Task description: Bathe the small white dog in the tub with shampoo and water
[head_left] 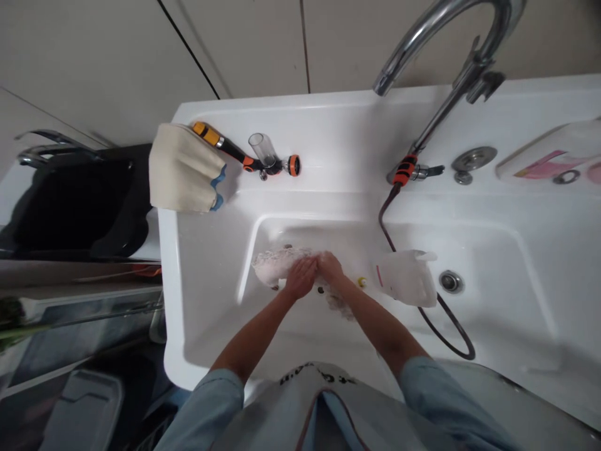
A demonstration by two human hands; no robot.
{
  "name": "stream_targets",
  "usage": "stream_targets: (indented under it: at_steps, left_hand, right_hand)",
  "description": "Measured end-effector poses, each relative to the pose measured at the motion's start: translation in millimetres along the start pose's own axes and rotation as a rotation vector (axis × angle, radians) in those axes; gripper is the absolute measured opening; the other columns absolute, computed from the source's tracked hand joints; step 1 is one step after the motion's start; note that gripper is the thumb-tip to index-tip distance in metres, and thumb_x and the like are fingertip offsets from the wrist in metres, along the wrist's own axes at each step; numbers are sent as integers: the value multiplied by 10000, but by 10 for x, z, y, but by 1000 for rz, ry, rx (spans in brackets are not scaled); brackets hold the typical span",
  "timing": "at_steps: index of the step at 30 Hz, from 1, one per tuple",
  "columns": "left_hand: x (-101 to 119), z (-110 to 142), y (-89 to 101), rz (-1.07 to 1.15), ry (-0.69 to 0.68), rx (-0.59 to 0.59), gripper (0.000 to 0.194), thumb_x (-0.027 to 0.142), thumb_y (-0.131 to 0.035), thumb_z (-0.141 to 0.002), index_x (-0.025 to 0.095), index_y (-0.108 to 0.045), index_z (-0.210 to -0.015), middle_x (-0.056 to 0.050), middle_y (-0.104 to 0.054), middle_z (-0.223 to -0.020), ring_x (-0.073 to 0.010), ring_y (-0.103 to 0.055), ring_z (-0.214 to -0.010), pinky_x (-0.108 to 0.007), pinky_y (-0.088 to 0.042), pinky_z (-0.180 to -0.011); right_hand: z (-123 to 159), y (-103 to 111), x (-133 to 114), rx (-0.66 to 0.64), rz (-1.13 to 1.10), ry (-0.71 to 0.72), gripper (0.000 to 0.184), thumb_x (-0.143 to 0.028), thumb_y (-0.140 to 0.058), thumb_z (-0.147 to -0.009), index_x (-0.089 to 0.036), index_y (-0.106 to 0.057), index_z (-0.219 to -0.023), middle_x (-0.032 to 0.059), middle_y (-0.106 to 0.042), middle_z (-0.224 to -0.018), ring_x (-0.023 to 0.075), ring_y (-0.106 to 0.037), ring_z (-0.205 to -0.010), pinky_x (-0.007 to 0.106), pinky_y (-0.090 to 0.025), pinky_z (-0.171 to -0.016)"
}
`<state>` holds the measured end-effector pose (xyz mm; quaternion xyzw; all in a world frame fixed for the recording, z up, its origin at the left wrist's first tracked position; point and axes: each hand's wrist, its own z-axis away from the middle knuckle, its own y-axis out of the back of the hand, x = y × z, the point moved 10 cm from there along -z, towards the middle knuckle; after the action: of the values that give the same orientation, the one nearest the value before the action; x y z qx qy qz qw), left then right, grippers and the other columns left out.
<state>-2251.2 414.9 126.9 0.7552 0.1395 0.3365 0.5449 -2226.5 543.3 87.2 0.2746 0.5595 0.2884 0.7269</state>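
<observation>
Both my hands are down in the white sink basin [493, 300], pressed together on a pale, wet cloth [275, 263]. My left hand [300, 277] lies over the cloth with fingers curled onto it. My right hand [330, 266] meets it from the right, fingers closed on the same cloth. A soapy part of the cloth trails below my right wrist. A small yellow object [362, 282] sits just right of my right forearm.
A translucent plastic jug [407, 277] lies in the basin by the overflow fitting [451, 282]. A dark hose [446, 332] runs from the tap [441, 50]. On the rim lie a cream glove [185, 168] and an orange-black spray nozzle [248, 160].
</observation>
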Motion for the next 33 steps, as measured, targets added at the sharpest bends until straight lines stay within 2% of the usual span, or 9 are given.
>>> stream_targets:
  at_steps: [5,9,13,15,19,21,24,29,33]
  left_hand:
    - [-692,135,392,-35,338,239,385,244,-402,-975,148,-766,-1057,-187,-804,-1085,-302,-754,-1078,-519,-579,-1011]
    - [-577,217,315,14,315,315,440,299,-405,-982,139,-736,-1224,-204,-772,-1237,-309,-704,-1229,-546,-502,-1127]
    - [-785,358,354,24,468,374,483,324,-343,-996,123,-733,-1199,-226,-766,-1221,-317,-701,-1222,-557,-500,-1124]
    - [-1018,473,436,27,608,426,485,319,-320,-995,126,-740,-1142,-237,-771,-1154,-327,-715,-1176,-563,-533,-1072]
    - [-981,366,362,123,490,356,467,325,-372,-982,135,-728,-1217,-227,-763,-1231,-324,-694,-1246,-562,-504,-1131]
    - [-995,332,332,141,484,315,475,314,-370,-977,130,-738,-1213,-218,-768,-1242,-320,-704,-1238,-549,-507,-1139]
    - [-1233,408,366,155,650,304,489,289,-330,-967,125,-776,-1085,-221,-798,-1113,-319,-757,-1097,-518,-587,-1036]
    - [-1102,221,401,245,467,298,492,290,-367,-963,130,-777,-1182,-182,-791,-1237,-284,-731,-1205,-480,-564,-1115]
    - [-1224,188,398,218,517,153,476,285,-353,-987,170,-796,-1117,-131,-816,-1175,-257,-755,-1132,-435,-605,-1046]
  right_hand:
    - [118,-188,-685,-21,91,388,463,-172,-517,-992,-182,-641,-1439,164,-624,-1530,273,-521,-1471,443,-416,-1224]
    - [-25,-130,-580,24,186,237,406,-206,-498,-1015,-150,-687,-1370,197,-724,-1351,286,-640,-1319,453,-497,-1149]
    - [39,-243,-906,-141,164,560,488,-115,-510,-957,-194,-676,-1410,128,-657,-1502,264,-539,-1460,458,-416,-1249]
    - [42,-229,-888,-179,169,548,506,-137,-549,-945,-197,-668,-1433,135,-601,-1573,299,-506,-1498,484,-405,-1256]
    - [-240,-122,-691,-83,224,180,434,-270,-515,-1027,-110,-674,-1398,222,-702,-1397,337,-652,-1310,493,-498,-1147]
    - [-255,-226,-943,-130,244,372,412,-215,-511,-1016,-138,-686,-1380,182,-700,-1420,296,-631,-1342,460,-455,-1198]
    - [-158,-322,-1244,-196,255,680,445,-173,-570,-962,-218,-688,-1390,111,-645,-1521,269,-552,-1441,452,-394,-1255]
    - [-451,-264,-1164,-81,270,347,328,-240,-521,-1014,-130,-753,-1217,211,-756,-1209,345,-686,-1189,506,-507,-1096]
    - [-107,-355,-1006,-190,215,480,467,-145,-590,-943,-283,-702,-1374,99,-674,-1480,295,-570,-1425,470,-397,-1246]
